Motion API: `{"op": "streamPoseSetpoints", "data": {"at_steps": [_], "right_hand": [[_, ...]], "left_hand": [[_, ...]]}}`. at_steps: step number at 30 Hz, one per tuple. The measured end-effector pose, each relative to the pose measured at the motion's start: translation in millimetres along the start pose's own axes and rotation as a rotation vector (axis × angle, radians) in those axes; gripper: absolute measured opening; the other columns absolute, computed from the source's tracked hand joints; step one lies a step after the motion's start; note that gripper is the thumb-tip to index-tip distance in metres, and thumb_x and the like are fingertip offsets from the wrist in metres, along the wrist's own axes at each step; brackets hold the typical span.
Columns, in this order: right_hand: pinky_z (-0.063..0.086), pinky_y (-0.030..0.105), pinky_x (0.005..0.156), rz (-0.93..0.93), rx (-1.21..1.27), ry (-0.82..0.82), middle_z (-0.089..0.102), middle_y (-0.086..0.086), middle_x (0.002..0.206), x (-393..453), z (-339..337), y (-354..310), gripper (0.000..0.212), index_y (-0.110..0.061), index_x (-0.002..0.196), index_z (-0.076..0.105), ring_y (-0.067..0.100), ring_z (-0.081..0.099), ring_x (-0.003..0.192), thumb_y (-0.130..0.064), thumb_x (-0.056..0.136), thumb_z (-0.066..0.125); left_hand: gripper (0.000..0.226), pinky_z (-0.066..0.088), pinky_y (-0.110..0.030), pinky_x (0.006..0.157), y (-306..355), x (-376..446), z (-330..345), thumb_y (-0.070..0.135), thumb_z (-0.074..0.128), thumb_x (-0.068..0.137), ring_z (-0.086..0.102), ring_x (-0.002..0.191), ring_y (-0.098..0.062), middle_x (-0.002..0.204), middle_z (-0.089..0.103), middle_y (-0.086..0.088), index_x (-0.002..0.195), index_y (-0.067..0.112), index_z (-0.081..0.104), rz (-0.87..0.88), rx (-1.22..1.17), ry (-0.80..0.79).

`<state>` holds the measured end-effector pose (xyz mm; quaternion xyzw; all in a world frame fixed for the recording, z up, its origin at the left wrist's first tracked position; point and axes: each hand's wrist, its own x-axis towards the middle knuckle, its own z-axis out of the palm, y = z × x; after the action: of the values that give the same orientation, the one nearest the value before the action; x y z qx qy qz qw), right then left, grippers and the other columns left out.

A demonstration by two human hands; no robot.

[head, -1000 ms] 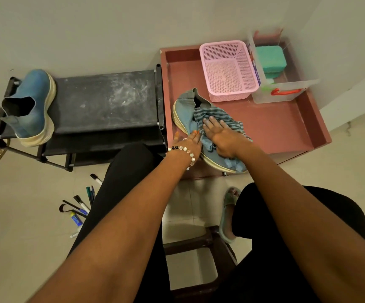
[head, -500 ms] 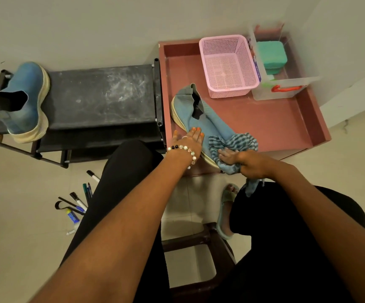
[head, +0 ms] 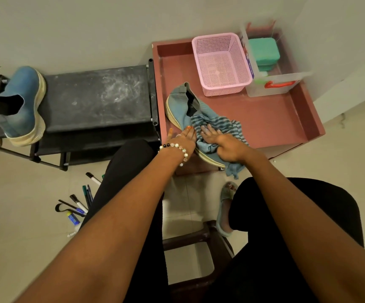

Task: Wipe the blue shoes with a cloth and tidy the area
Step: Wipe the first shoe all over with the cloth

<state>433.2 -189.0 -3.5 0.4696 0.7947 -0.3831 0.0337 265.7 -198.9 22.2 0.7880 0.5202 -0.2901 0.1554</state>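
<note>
Inside the shallow red-brown wooden tray [head: 286, 119], at its near-left corner: soft, light blue knit slip-on shoe [head: 182, 106], best steadied along its stiff cream sole, flat left hand [head: 182, 138] bracing; limp striped blue cloth [head: 218, 125] under spread right hand [head: 223, 143].

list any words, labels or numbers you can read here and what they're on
None can be read.
Label on the clear box, its left wall: blue and red print, too blurred.
Blue tube on the floor: marking too small.
Pens: no legible text.
</note>
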Motion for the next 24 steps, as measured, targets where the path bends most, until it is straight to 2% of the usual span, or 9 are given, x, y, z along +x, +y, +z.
{"op": "streamPoseSetpoints", "data": {"at_steps": [2,5,8,11,13,15,17,20,24], "right_hand": [[0.001,0.033,0.119,0.010,0.109,-0.070,0.015,0.014,0.154,-17,0,8,0.067,0.006,0.140,0.033,0.025,0.007,0.145,0.028,0.076,0.029],[0.011,0.015,0.111,0.070,0.195,-0.114,0.031,0.013,0.149,-42,-2,19,0.064,0.006,0.134,0.042,0.021,0.022,0.143,0.029,0.076,0.028],[0.019,0.018,0.111,0.140,0.349,-0.066,0.040,0.013,0.143,-46,-2,18,0.051,0.007,0.130,0.047,0.017,0.034,0.137,0.025,0.084,0.035],[0.016,0.018,0.113,0.146,0.426,0.008,0.032,0.008,0.149,-38,7,9,0.045,0.006,0.135,0.041,0.016,0.026,0.140,0.016,0.092,0.040],[0.006,0.024,0.117,0.097,0.337,0.042,0.023,0.010,0.153,-25,16,5,0.052,0.004,0.139,0.036,0.017,0.012,0.143,0.020,0.089,0.035],[-0.004,0.031,0.118,0.015,0.247,0.103,0.021,0.017,0.152,-8,19,2,0.064,0.005,0.137,0.038,0.020,0.007,0.143,0.028,0.078,0.030],[-0.004,0.026,0.116,0.011,0.198,0.162,0.023,0.020,0.151,3,14,-2,0.069,0.009,0.135,0.040,0.027,0.008,0.145,0.028,0.070,0.030],[-0.005,0.022,0.113,-0.027,0.015,0.223,0.022,0.020,0.152,9,9,-7,0.071,0.007,0.139,0.035,0.029,0.007,0.146,0.023,0.069,0.034],[-0.005,0.033,0.117,-0.034,-0.261,0.290,0.017,0.018,0.155,31,4,-22,0.069,0.003,0.145,0.025,0.027,0.002,0.146,0.011,0.078,0.040]], "left_hand": [[0.063,0.007,-0.056,0.116,-1,0,0,0.001,0.029,0.098,-0.008,0.147,-0.017,0.160,-0.012,-0.005,0.152,0.007,-0.002,0.008,-0.027,0.018],[0.064,0.006,-0.057,0.116,-3,-1,1,0.004,0.032,0.098,-0.009,0.147,-0.017,0.160,-0.014,-0.005,0.152,0.009,-0.003,0.020,-0.058,0.028],[0.064,0.006,-0.056,0.116,-3,1,4,0.002,0.031,0.098,-0.009,0.147,-0.017,0.160,-0.014,-0.005,0.152,0.010,-0.003,0.020,-0.057,0.033],[0.063,0.008,-0.054,0.116,-3,3,6,0.004,0.031,0.098,-0.008,0.147,-0.018,0.160,-0.012,-0.006,0.152,0.008,-0.002,0.025,-0.064,0.044],[0.061,0.009,-0.053,0.117,-3,4,6,0.004,0.030,0.099,-0.008,0.147,-0.018,0.160,-0.012,-0.007,0.151,0.006,-0.001,0.027,-0.048,0.044],[0.059,0.009,-0.052,0.117,-2,6,8,0.005,0.029,0.100,-0.008,0.147,-0.019,0.160,-0.010,-0.008,0.151,0.004,-0.001,0.007,-0.022,0.045],[0.058,0.010,-0.052,0.116,0,7,9,0.007,0.028,0.101,-0.008,0.147,-0.019,0.160,-0.009,-0.008,0.151,0.002,-0.001,-0.010,-0.006,0.041],[0.060,0.012,-0.053,0.116,2,7,7,0.005,0.030,0.100,-0.009,0.147,-0.021,0.160,-0.009,-0.010,0.150,0.000,-0.002,-0.008,-0.006,0.035],[0.060,0.010,-0.052,0.115,3,4,2,-0.001,0.034,0.098,-0.011,0.147,-0.023,0.159,-0.008,-0.012,0.150,0.000,0.005,-0.003,-0.029,0.005]]}}
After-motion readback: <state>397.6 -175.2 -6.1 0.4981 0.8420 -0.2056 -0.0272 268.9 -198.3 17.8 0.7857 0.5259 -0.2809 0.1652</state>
